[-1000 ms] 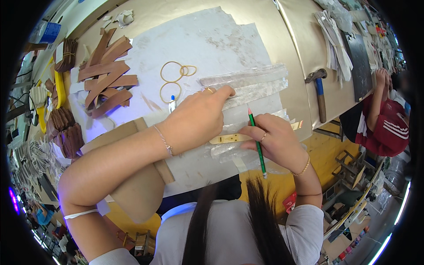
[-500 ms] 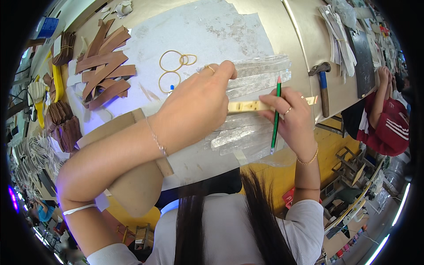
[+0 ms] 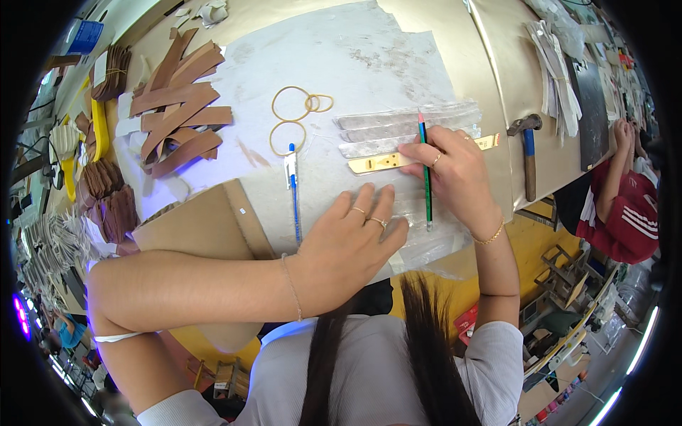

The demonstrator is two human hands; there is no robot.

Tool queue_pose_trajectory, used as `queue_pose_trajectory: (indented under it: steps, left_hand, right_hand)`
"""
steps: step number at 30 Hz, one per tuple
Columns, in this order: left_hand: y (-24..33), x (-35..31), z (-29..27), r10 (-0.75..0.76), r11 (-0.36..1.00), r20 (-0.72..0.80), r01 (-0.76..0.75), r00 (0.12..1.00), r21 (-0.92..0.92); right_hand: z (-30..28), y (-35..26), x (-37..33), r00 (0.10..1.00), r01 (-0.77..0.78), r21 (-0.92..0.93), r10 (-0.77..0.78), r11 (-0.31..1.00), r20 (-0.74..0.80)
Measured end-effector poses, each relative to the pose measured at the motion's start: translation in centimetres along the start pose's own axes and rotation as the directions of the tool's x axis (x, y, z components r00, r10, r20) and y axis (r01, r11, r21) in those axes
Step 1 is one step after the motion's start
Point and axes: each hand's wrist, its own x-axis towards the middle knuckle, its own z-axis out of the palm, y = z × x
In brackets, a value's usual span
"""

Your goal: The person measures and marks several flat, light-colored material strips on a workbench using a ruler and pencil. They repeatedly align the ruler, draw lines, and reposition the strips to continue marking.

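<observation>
My right hand (image 3: 458,174) is closed round a green pencil (image 3: 428,177) with a pink end pointing away, and its fingertips are on a flat yellow strip (image 3: 380,163) with small dark marks and holes. That strip lies across several greyish, see-through strips (image 3: 405,121) on the grey sheet (image 3: 355,50). Nearer to me, my left hand (image 3: 352,245) has its fingers apart and holds nothing, above more of the see-through strips, which it partly hides. A blue and white pen (image 3: 293,188) lies beside it, close to a few yellowish rubber bands (image 3: 288,135).
Brown strips (image 3: 181,106) are heaped at the left, with tied brown bundles (image 3: 110,71) beyond. A brown board (image 3: 206,220) lies by my left forearm. At the right are a hammer (image 3: 528,153), a white bundle (image 3: 554,78) and a person in red (image 3: 625,206).
My left hand has come back toward me and opened, uncovering the pen and the end of the yellow strip. My right hand has shifted slightly left, still with the pencil.
</observation>
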Motion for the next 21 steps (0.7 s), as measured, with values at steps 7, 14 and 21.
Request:
queue_pose_trajectory:
  steps: [7, 14, 21]
  left_hand:
    - [0.1, -0.1, 0.1, -0.060, 0.997, 0.048, 0.057, 0.997, 0.059]
    - [-0.3, -0.1, 0.4, -0.072, 0.995, 0.092, 0.066, 0.993, 0.072]
    - [-0.4, 0.0, 1.0, -0.081, 0.994, 0.015, 0.079, 0.997, 0.076]
  right_hand:
    - [0.2, 0.2, 0.0, 0.999, 0.006, -0.017, -0.006, 1.000, 0.044]
    - [0.1, 0.0, 0.1, 0.999, 0.011, -0.021, -0.010, 1.000, 0.044]
    - [0.0, -0.2, 0.1, 0.999, 0.003, -0.027, -0.002, 1.000, 0.052]
